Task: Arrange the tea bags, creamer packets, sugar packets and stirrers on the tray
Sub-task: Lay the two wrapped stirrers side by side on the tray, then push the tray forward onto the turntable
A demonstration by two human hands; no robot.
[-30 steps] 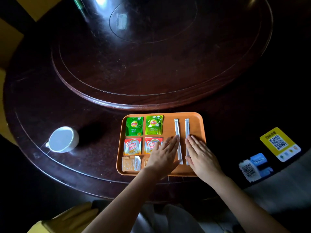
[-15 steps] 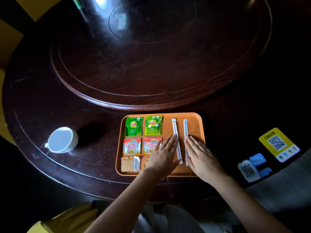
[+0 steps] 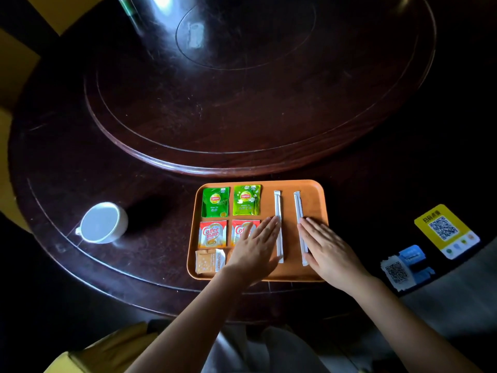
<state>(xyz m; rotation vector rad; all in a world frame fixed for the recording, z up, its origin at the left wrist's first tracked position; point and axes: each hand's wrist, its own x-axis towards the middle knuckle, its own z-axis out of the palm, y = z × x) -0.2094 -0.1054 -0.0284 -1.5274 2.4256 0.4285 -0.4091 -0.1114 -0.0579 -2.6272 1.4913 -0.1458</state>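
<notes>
Two wrapped stirrers (image 3: 278,224) (image 3: 300,224) are being squared up on the right half of the orange tray (image 3: 321,200), lying lengthwise near-to-far with a bare strip of tray between them. The left hand (image 3: 255,247) is being laid flat, fingers extended and together, its outer edge touching the left stirrer; nothing is being gripped. The right hand (image 3: 326,247) is being held the same way, flat and unclenched, its inner edge against the right stirrer. Both forearms are being angled in from the near edge, converging toward the tray. Judged as the step in hand: the stirrers are being nudged parallel and evenly spaced. Light sideways pressure along the whole finger edge is being advised, so the thin wrappers slide rather than pivot or buckle. Left half of the tray is being occupied by two green tea bags (image 3: 215,201) (image 3: 246,200) at the far side, two creamer packets (image 3: 213,234) (image 3: 240,230) in the middle row, the right one partly covered by the left hand, and a sugar packet (image 3: 208,261) nearest; a second is barely being glimpsed beside the wrist. A white cup (image 3: 102,223) is being left well apart on the table (image 3: 161,130).
</notes>
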